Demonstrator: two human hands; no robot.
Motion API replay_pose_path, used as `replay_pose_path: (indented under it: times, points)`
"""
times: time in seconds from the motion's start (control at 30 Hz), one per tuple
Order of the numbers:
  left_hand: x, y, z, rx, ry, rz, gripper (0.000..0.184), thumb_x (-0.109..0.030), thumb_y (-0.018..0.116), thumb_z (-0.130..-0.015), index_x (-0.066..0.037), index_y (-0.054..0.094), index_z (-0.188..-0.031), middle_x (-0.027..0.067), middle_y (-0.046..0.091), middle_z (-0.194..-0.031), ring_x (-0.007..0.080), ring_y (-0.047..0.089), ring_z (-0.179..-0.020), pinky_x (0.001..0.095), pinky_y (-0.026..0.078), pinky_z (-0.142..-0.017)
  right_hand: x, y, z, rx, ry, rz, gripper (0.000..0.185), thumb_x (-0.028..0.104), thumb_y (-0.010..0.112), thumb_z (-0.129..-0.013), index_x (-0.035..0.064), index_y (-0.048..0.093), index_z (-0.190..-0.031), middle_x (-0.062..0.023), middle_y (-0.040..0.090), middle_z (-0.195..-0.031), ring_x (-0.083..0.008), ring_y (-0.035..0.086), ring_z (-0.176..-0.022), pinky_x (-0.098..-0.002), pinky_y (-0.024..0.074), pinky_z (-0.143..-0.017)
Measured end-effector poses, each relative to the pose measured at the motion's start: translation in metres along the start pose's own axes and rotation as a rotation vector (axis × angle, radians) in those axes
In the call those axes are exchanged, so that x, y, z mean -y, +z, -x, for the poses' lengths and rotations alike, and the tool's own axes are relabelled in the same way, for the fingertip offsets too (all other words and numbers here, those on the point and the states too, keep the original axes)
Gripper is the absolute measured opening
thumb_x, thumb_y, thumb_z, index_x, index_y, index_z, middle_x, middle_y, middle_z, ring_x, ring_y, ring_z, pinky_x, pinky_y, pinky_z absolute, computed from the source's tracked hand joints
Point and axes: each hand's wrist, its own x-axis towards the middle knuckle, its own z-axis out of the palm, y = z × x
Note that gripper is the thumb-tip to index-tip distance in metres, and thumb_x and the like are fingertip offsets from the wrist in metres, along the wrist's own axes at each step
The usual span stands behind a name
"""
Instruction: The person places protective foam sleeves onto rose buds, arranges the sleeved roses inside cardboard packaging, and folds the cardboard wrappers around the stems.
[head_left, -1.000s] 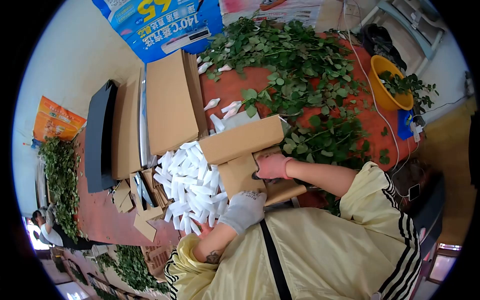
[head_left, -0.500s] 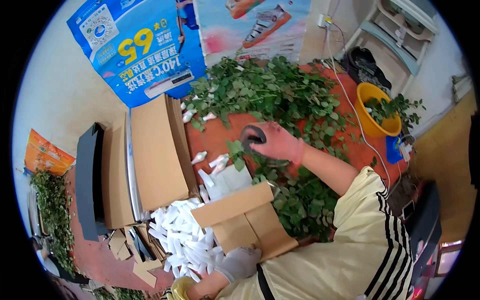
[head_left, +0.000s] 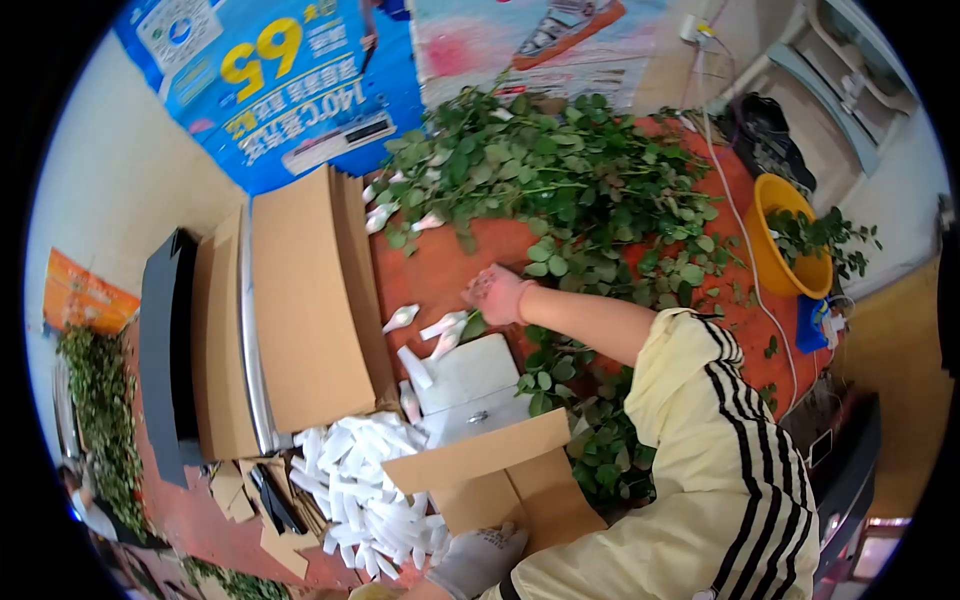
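Observation:
My left hand (head_left: 480, 560), in a grey-white glove, grips the near edge of a folded brown cardboard box (head_left: 495, 460) at the bottom centre. The fingertips lie on the cardboard and the thumb is hidden. Farther up, my right hand (head_left: 498, 295), in a pink glove, is over the red table, back upward, its fingers mostly hidden. Just below it lie flower heads in white sleeves (head_left: 448, 335) with a green leaf. Between the hands is a grey-white board (head_left: 465, 385) with a small metal piece. Left of the box lies a pile of white sleeves (head_left: 370, 490).
Leafy green stems (head_left: 560, 170) cover the back and right of the red table (head_left: 430, 262). Tall cardboard sheets (head_left: 305, 300) and a black panel (head_left: 165, 350) stand left. A yellow basin (head_left: 765, 240) is at right, with a white cable (head_left: 745, 235) nearby.
My right hand left the box, rose over the stems, then moved down and left towards the sleeved flowers. My left hand stays at the box. The grey-white board is more exposed.

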Motion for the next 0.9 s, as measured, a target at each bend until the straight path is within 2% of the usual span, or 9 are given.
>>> replay_pose_path:
  times: [0.1, 0.23, 0.5, 0.57, 0.67, 0.7, 0.77, 0.83, 0.9]
  points:
    - [-0.017, -0.045, -0.009, 0.24, -0.096, -0.047, 0.024, -0.016, 0.042, -0.088, -0.011, 0.054, -0.108, 0.0078, 0.062, -0.104, 0.0276, 0.063, -0.094, 0.0381, 0.051, -0.074, -0.012, 0.0, -0.003, -0.089, 0.028, -0.02, 0.027, 0.02, 0.045, -0.082, 0.0105, 0.058, -0.104, -0.0114, 0.061, -0.106, -0.0266, 0.06, -0.097, -0.0385, 0.0439, -0.081]
    - [-0.022, -0.06, -0.018, 0.501, -0.245, 0.055, 0.027, -0.017, 0.041, -0.089, -0.014, 0.052, -0.114, 0.0068, 0.06, -0.11, 0.0284, 0.061, -0.099, 0.038, 0.05, -0.079, -0.036, -0.047, -0.016, -0.522, 0.305, -0.05, 0.023, 0.021, 0.042, -0.085, 0.0115, 0.057, -0.099, -0.0121, 0.059, -0.094, -0.0274, 0.059, -0.089, -0.036, 0.0426, -0.08]
    - [0.005, -0.029, -0.014, 0.383, -0.184, 0.193, 0.032, -0.016, 0.044, -0.088, -0.014, 0.049, -0.119, 0.0086, 0.058, -0.113, 0.0296, 0.059, -0.102, 0.0375, 0.049, -0.082, -0.069, -0.039, -0.103, -0.438, 0.451, -0.056, 0.024, 0.016, 0.039, -0.085, 0.0118, 0.052, -0.105, -0.0161, 0.05, -0.12, -0.028, 0.047, -0.111, -0.0463, 0.0392, -0.088]
    - [0.005, -0.029, -0.011, 0.356, -0.181, 0.199, 0.032, -0.016, 0.044, -0.088, -0.014, 0.049, -0.12, 0.0087, 0.058, -0.114, 0.0296, 0.059, -0.103, 0.0375, 0.049, -0.082, -0.085, -0.007, -0.135, -0.521, 0.458, -0.029, 0.023, 0.016, 0.041, -0.085, 0.0105, 0.052, -0.104, -0.014, 0.056, -0.115, -0.029, 0.052, -0.106, -0.0458, 0.0399, -0.088]
    - [0.01, -0.024, -0.005, 0.316, -0.163, 0.21, 0.032, -0.016, 0.044, -0.088, -0.014, 0.048, -0.12, 0.0088, 0.058, -0.114, 0.0295, 0.059, -0.103, 0.0374, 0.049, -0.082, -0.067, -0.051, -0.105, -0.06, 0.476, 0.013, 0.044, 0.02, 0.032, -0.089, 0.0072, 0.045, -0.129, -0.0081, 0.062, -0.108, -0.0217, 0.051, -0.113, -0.0409, 0.036, -0.096]
    - [0.011, -0.022, -0.004, 0.309, -0.155, 0.216, 0.032, -0.016, 0.044, -0.088, -0.014, 0.048, -0.12, 0.0088, 0.058, -0.114, 0.0295, 0.059, -0.103, 0.0374, 0.048, -0.082, -0.069, -0.046, -0.105, -0.052, 0.47, 0.022, 0.044, 0.02, 0.032, -0.089, 0.0072, 0.045, -0.129, -0.0081, 0.062, -0.108, -0.0217, 0.051, -0.113, -0.0409, 0.036, -0.096]
    - [0.011, -0.017, -0.006, 0.304, -0.137, 0.224, 0.032, -0.016, 0.045, -0.088, -0.014, 0.048, -0.12, 0.0089, 0.058, -0.114, 0.0295, 0.059, -0.103, 0.0374, 0.048, -0.083, -0.072, -0.041, -0.098, -0.188, 0.372, -0.064, 0.026, 0.018, 0.048, -0.083, 0.0063, 0.054, -0.106, -0.0113, 0.064, -0.103, -0.0245, 0.059, -0.102, -0.0372, 0.0441, -0.084]
    - [0.008, -0.016, -0.014, 0.312, -0.126, 0.222, 0.033, -0.016, 0.045, -0.088, -0.014, 0.048, -0.12, 0.009, 0.058, -0.114, 0.0294, 0.059, -0.103, 0.0373, 0.048, -0.083, -0.072, -0.046, -0.084, -0.108, 0.34, -0.071, 0.025, 0.018, 0.05, -0.082, 0.0067, 0.055, -0.104, -0.0116, 0.064, -0.102, -0.0246, 0.059, -0.102, -0.0355, 0.0449, -0.082]
    - [0.005, -0.017, -0.023, 0.313, -0.12, 0.217, 0.033, -0.016, 0.045, -0.088, -0.014, 0.048, -0.12, 0.0091, 0.058, -0.114, 0.0294, 0.059, -0.103, 0.0373, 0.048, -0.083, -0.066, -0.055, -0.072, -0.239, 0.328, -0.07, 0.026, 0.018, 0.047, -0.082, 0.0073, 0.054, -0.105, -0.012, 0.063, -0.104, -0.0263, 0.059, -0.101, -0.0357, 0.0449, -0.083]
